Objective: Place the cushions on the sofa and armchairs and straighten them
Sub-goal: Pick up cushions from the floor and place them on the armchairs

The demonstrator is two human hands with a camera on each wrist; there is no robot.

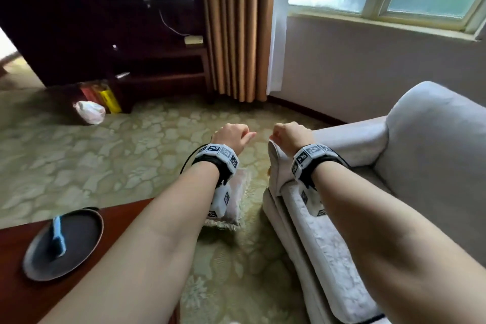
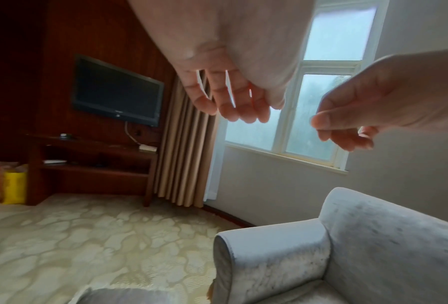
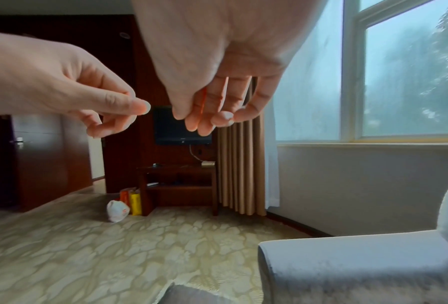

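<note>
A pale fringed cushion (image 1: 240, 187) lies on the carpet just under my left wrist; its grey top edge (image 2: 129, 296) shows at the bottom of the left wrist view. The grey armchair (image 1: 434, 139) stands to the right, its far armrest (image 2: 269, 257) beyond my hands. A pale patterned strip (image 1: 328, 250) runs under my right forearm; I cannot tell whether it is a cushion or the chair's near side. My left hand (image 1: 234, 134) and right hand (image 1: 289, 134) hover side by side in the air, fingers loosely curled (image 2: 230, 98) (image 3: 212, 98), holding nothing.
A dark oval tray (image 1: 86, 221) with a blue brush (image 1: 57, 237) sits on the wooden table at lower left. A dark TV cabinet (image 1: 157, 66), bags on the floor (image 1: 89, 112) and a tan curtain (image 1: 236, 29) stand across the patterned carpet (image 1: 118, 152).
</note>
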